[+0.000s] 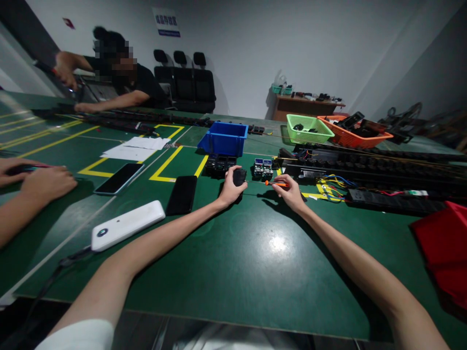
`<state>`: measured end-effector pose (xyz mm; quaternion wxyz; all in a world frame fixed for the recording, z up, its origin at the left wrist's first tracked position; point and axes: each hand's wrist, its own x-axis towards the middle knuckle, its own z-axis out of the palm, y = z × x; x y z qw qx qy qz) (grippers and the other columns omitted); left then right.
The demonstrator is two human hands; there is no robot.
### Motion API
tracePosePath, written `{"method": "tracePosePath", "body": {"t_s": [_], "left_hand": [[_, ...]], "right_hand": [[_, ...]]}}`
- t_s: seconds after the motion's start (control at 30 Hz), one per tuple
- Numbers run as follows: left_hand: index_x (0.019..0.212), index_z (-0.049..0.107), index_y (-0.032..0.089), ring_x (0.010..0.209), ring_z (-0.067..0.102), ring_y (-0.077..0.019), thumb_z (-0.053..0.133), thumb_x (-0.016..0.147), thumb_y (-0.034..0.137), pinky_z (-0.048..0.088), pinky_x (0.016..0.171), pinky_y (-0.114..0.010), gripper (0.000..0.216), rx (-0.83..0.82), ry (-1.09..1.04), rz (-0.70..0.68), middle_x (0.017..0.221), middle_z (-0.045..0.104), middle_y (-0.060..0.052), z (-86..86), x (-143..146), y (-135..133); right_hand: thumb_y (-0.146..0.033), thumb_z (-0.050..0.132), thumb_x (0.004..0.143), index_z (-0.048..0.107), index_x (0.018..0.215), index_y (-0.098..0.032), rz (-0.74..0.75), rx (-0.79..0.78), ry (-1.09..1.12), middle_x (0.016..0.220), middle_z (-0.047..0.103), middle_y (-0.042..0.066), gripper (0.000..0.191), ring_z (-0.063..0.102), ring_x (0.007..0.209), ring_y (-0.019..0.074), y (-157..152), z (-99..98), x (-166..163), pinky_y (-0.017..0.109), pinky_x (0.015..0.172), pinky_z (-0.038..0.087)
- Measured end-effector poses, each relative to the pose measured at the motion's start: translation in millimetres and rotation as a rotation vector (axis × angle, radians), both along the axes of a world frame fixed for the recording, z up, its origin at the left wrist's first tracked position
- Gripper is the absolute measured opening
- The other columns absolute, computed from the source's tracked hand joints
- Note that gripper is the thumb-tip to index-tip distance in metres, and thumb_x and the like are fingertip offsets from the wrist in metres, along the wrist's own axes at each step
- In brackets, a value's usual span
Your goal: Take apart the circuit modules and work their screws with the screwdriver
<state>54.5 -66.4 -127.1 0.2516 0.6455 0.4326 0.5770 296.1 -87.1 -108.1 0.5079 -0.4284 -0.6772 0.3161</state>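
Observation:
My left hand (230, 188) is closed round a small black box-shaped part (239, 177), held just above the green table. An orange-handled screwdriver (279, 184) is pinched in the fingers of my right hand (290, 193). Its thin shaft points left at the black part; whether the tip touches it I cannot tell. Behind my left hand sits a cluster of similar black parts (218, 165). Between the hands, a little farther back, stand small modules with exposed circuit boards (263, 167).
A blue bin (226, 138) stands behind the parts. Long black assemblies with coloured wires (332, 182) lie right, near green (309, 131) and orange baskets (353, 133). Two phones (181, 195) and a white device (128, 226) lie left. Another person's hands (47, 185) rest far left; a co-worker (120, 78) works behind.

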Motion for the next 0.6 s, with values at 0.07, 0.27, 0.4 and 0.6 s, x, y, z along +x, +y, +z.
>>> {"method": "tracePosePath", "body": {"t_s": [0.07, 0.27, 0.4, 0.6], "left_hand": [[0.123, 0.048, 0.025, 0.105, 0.054, -0.0195, 0.067, 0.069, 0.017, 0.043, 0.097, -0.036, 0.058, -0.005, -0.003, 0.008, 0.116, 0.051, -0.005, 0.1, 0.0, -0.3], [0.122, 0.048, 0.025, 0.105, 0.053, -0.0193, 0.067, 0.069, 0.018, 0.043, 0.096, -0.035, 0.056, -0.006, 0.016, 0.02, 0.116, 0.051, -0.005, 0.6, 0.1, -0.4], [0.121, 0.048, 0.024, 0.106, 0.052, -0.0195, 0.067, 0.07, 0.018, 0.042, 0.096, -0.035, 0.055, 0.011, 0.036, 0.03, 0.115, 0.051, -0.005, -0.3, 0.3, 0.5], [0.121, 0.047, 0.025, 0.106, 0.052, -0.0195, 0.067, 0.069, 0.017, 0.042, 0.096, -0.035, 0.056, -0.004, 0.026, 0.033, 0.116, 0.05, -0.005, 0.9, 0.4, -0.1]], "right_hand": [[-0.045, 0.059, 0.085, 0.06, 0.097, -0.02, -0.017, -0.012, -0.038, 0.077, 0.06, 0.001, 0.028, 0.052, 0.057, 0.0114, -1.1, 0.4, -1.4, 0.024, 0.051, 0.045], [-0.038, 0.07, 0.077, 0.057, 0.101, -0.021, -0.041, 0.118, -0.013, 0.095, 0.064, 0.004, 0.032, 0.063, 0.085, 0.0173, -3.0, 3.3, -1.7, 0.031, 0.077, 0.052], [-0.041, 0.07, 0.077, 0.06, 0.099, -0.02, -0.028, 0.096, -0.038, 0.096, 0.065, 0.005, 0.032, 0.064, 0.086, 0.018, -2.8, 2.7, -1.7, 0.033, 0.081, 0.052], [-0.046, 0.062, 0.083, 0.061, 0.099, -0.019, -0.058, 0.068, -0.08, 0.082, 0.064, 0.003, 0.031, 0.062, 0.071, 0.0159, -3.6, 1.1, -2.5, 0.032, 0.071, 0.053]]}}
